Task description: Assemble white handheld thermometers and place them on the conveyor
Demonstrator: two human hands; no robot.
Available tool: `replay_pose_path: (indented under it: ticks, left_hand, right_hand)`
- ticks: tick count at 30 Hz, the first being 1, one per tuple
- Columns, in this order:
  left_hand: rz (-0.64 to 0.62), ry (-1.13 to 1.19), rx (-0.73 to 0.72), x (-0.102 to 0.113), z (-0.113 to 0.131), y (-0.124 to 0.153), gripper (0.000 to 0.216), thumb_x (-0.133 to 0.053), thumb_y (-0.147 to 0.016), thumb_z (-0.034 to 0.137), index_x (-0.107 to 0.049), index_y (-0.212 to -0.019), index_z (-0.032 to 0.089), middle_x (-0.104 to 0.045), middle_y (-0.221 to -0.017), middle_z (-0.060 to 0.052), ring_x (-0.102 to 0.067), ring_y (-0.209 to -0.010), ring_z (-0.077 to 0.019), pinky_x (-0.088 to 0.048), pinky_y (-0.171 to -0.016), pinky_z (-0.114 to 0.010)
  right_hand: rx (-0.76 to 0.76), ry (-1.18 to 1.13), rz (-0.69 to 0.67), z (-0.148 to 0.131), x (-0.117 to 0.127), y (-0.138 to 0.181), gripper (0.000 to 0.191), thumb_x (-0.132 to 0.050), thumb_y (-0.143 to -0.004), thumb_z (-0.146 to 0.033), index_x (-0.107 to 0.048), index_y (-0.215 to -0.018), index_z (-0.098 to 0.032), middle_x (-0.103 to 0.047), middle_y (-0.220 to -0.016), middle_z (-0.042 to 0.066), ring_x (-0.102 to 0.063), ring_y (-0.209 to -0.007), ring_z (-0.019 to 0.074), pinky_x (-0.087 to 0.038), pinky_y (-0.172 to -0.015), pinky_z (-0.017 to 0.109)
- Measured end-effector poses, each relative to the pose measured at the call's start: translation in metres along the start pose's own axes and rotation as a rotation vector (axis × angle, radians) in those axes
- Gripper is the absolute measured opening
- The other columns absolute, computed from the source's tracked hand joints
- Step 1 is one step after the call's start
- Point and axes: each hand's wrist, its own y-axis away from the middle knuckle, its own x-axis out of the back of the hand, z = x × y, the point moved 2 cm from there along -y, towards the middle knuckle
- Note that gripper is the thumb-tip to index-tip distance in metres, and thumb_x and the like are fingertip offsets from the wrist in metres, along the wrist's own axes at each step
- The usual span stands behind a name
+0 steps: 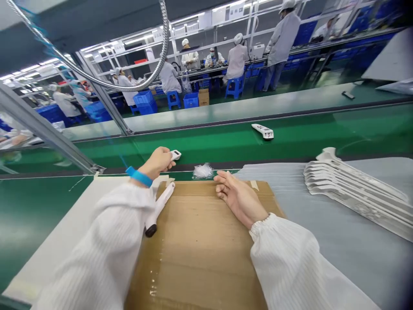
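The left hand (157, 163) clenches a white plastic handset (176, 155), its end poking out past the fingers. The right hand (239, 199) lies open, fingers released, on the cardboard sheet (200, 249)

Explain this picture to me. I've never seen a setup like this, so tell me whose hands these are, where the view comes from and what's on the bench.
This picture comes from a camera worn on a person's head, looking forward and down, so the two bare hands are the wearer's own. The left hand pinches a small white piece, and a blue wristband circles that wrist. The right hand lies open on a cardboard sheet. A white handle with a black end also lies on the cardboard. Just beyond are a clear bag of small white bits and a white device on a green conveyor belt. To the right is a stack of white parts. Farther off, co-workers in white gowns and caps work at another line.
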Motion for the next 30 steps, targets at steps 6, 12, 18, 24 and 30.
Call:
replay_pose_path:
  ticks: [6, 12, 18, 24, 30]
  left_hand:
    - [0.147, -0.326, -0.044, 0.024, -0.005, -0.044, 0.038, -0.061, -0.09, 0.026, -0.053, -0.124, 0.01, -0.064, -0.125, -0.021, -0.062, -0.112, -0.0271, -0.047, -0.087, -0.032]
    - [-0.142, -0.505, -0.208, 0.02, -0.024, 0.019, 0.03, -0.067, -0.085, 0.042, -0.069, -0.102, 0.017, -0.075, -0.099, -0.008, -0.068, -0.093, -0.024, -0.048, -0.078, -0.029]
    - [-0.114, -0.607, -0.354, -0.009, -0.033, 0.086, 0.029, -0.053, -0.091, 0.022, -0.065, -0.117, 0.018, -0.073, -0.109, -0.012, -0.067, -0.099, -0.0277, -0.047, -0.082, -0.035]
    - [-0.214, -0.255, -0.644, -0.046, -0.001, 0.117, 0.023, -0.052, -0.09, 0.012, -0.07, -0.097, 0.024, -0.073, -0.103, -0.003, -0.065, -0.1, -0.0221, -0.047, -0.092, -0.036]
    - [-0.555, -0.214, -0.703, -0.046, -0.011, 0.131, 0.021, -0.08, -0.073, 0.014, -0.073, -0.087, 0.028, -0.048, -0.148, 0.002, -0.044, -0.138, -0.0269, -0.04, -0.111, -0.041]
  right_hand:
    - [-0.012, -0.002, -0.015, 0.001, 0.006, -0.004, 0.035, -0.082, -0.078, -0.045, -0.074, -0.101, -0.021, -0.069, -0.097, 0.004, -0.058, -0.069, 0.0112, -0.052, -0.06, 0.023]
    - [-0.011, -0.015, -0.002, 0.001, 0.005, -0.003, 0.035, -0.084, -0.075, -0.043, -0.073, -0.099, -0.02, -0.069, -0.094, 0.003, -0.057, -0.067, 0.0104, -0.051, -0.058, 0.022]
    - [0.013, -0.001, -0.001, 0.002, 0.001, -0.002, 0.033, -0.085, -0.073, -0.041, -0.073, -0.097, -0.02, -0.069, -0.089, 0.002, -0.057, -0.064, 0.0095, -0.048, -0.057, 0.023]
    - [0.035, 0.036, 0.037, 0.0, 0.001, -0.001, 0.036, -0.087, -0.068, -0.044, -0.072, -0.093, -0.022, -0.07, -0.087, -0.001, -0.057, -0.063, 0.0086, -0.049, -0.059, 0.023]
    - [0.088, 0.054, 0.071, -0.005, 0.001, -0.001, 0.034, -0.088, -0.068, -0.044, -0.072, -0.091, -0.023, -0.068, -0.087, -0.001, -0.055, -0.063, 0.0101, -0.048, -0.058, 0.026]
